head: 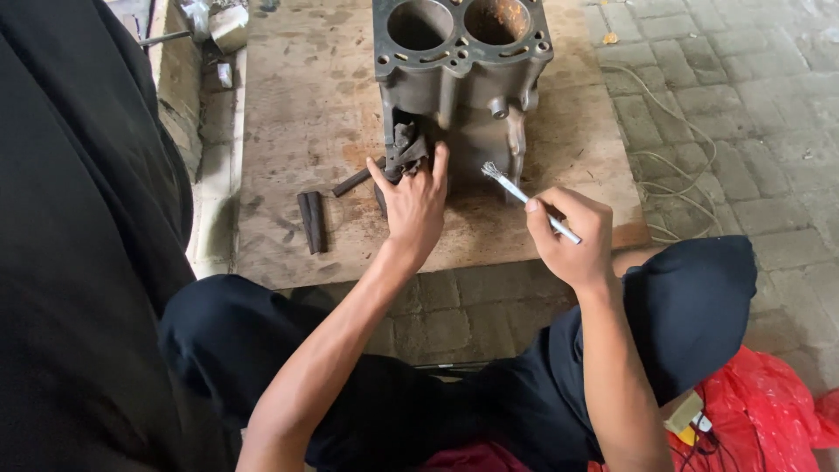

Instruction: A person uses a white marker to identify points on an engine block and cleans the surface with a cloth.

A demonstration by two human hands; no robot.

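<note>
Head view: the grey cast-metal two-bore engine block [461, 79] is steadied at its base by spread left-hand [415, 205] fingers; beside it, a white-handled small brush [527, 199] is pinched by the right hand [570, 236].

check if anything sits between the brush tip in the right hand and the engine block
Nothing visible does. The small brush in the right hand has its bristles just short of the engine block, with an open gap; the left hand rests farther left.

Matt grey cast-metal engine block [463, 79], rough stained wooden board [306, 114], wire-bristled brush [524, 197], glossy red plastic bag [760, 411]
</note>
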